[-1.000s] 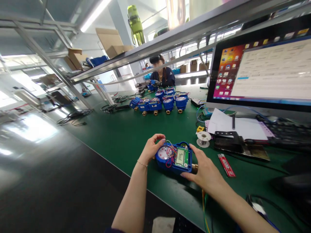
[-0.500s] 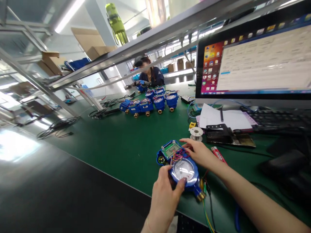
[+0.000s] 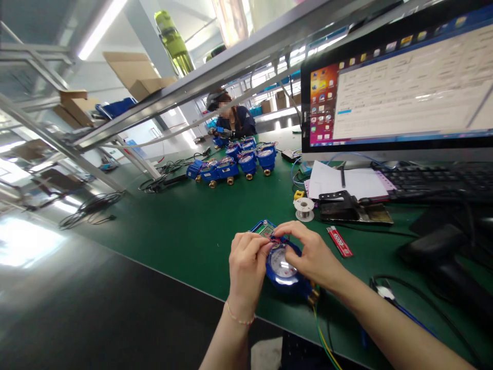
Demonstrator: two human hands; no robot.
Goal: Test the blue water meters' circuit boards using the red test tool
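A blue water meter lies on the green table, its round clear dial facing up and a brass fitting at its lower right end. Thin coloured wires are bunched between the dial and the green circuit board with a small display, which my fingers partly cover. My left hand pinches the wires from the left side, thumb against fingertips. From the right, my right hand has its fingers bent closed at the same wires, thumb over the dial. Green and yellow leads run down from the meter's fitting end.
Several blue meters stand farther back, before a person. Right of my hands are a solder spool, a red packet, a black scanner, papers and a monitor. A metal shelf crosses overhead.
My left hand has moved up from the meter's dial edge to the wires. My right hand has drawn in from the meter's far side to the wires. The view has shifted slightly.
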